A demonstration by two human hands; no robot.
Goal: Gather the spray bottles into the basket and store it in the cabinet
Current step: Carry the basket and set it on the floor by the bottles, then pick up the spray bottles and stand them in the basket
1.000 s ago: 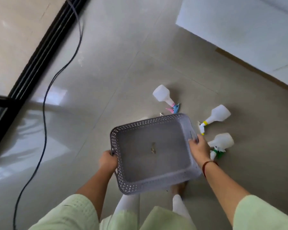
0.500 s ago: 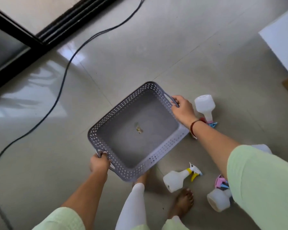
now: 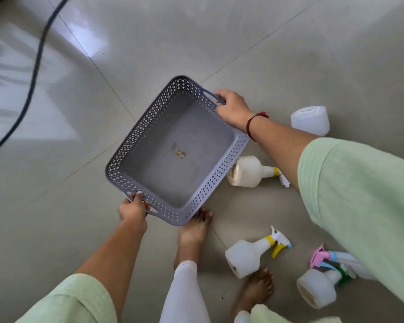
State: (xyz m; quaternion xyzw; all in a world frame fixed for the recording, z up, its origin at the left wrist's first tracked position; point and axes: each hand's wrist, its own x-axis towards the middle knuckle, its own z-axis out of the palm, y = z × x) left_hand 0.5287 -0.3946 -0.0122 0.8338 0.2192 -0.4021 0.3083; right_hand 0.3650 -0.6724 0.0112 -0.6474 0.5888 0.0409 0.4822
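You are in a home, by the look of it: a room with a glossy floor (image 3: 243, 38) of large pale tiles that mirrors window light at the left. You stand on it with bare feet (image 3: 194, 227), in loose light-green sleeves (image 3: 359, 194) and white leggings. A black cable (image 3: 33, 73) trails loose across the tiles. Household things lie about you: a perforated plastic basket (image 3: 135, 136) and plastic spray bottles (image 3: 247, 257) on their sides on the floor
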